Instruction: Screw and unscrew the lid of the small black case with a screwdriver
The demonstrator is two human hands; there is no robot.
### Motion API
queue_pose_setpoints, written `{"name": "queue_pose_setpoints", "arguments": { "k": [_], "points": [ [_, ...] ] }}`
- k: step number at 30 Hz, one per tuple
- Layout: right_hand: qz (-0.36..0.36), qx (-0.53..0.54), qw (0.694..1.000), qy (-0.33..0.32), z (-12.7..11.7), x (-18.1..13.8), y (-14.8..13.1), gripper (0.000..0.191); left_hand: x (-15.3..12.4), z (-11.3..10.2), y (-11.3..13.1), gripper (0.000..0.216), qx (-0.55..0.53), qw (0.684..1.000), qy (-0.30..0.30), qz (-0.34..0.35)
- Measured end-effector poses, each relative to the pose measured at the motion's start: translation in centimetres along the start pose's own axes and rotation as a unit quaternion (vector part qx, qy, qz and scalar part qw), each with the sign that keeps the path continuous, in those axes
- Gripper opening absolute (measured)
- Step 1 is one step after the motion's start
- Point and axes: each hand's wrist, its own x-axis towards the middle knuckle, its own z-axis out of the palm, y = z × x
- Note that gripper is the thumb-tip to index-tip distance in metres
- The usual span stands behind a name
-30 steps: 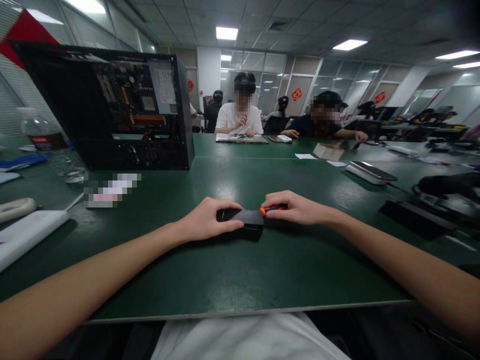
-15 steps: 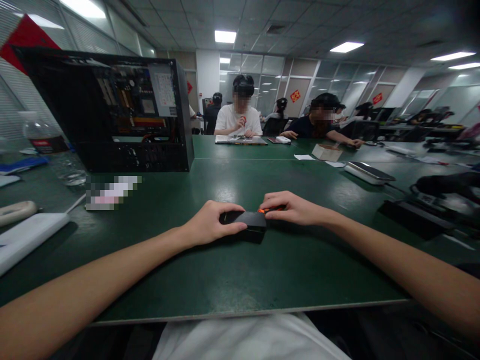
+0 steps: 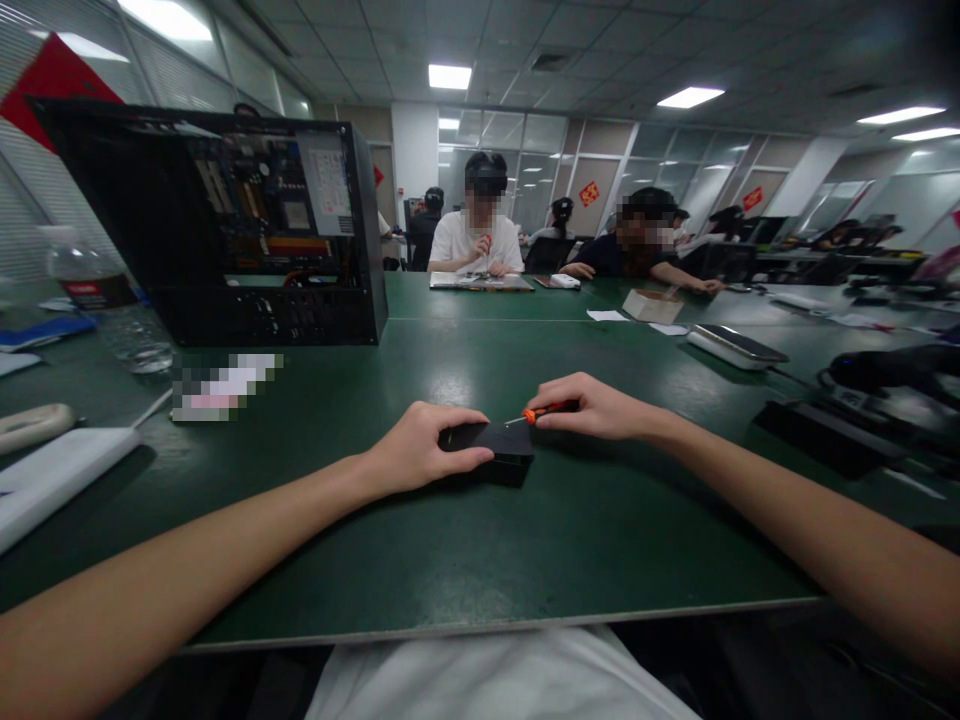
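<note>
ceiling lights (image 3: 450,77) on; glass partitions (image 3: 544,140); white pillar (image 3: 416,150)

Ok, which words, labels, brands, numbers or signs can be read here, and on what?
None can be read.
Bottle label: blurred.
White sticker in the computer case: too small.
Red diamond signs at the back: too small.
Black box in the left hand: nothing legible.

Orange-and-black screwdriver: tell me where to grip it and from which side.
Probably best by the thick handle of the screwdriver, coming from the right: it lies on that side, where the right hand pinches it, while the thin shaft points left toward the black box.
</note>
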Motion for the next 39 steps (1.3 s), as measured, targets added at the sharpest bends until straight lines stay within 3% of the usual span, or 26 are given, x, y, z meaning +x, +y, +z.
{"name": "queue_pose_setpoints", "arguments": {
  "k": [14,21,39],
  "points": [
    [-0.046,-0.031,0.998,0.032,2.3,0.2,-1.3,0.036,-0.1,0.0,-0.2,0.037,0.015,1.0,-0.015,0.011],
    [-0.051,-0.052,0.996,0.044,2.2,0.2,-1.0,0.035,-0.1,-0.3,-0.3,0.038,0.047,0.997,-0.031,0.05],
    [-0.085,-0.078,0.991,0.072,2.8,0.2,-0.3,0.031,0.0,-0.3,-0.4,0.036,0.053,0.996,-0.015,0.072]
  ]
}}
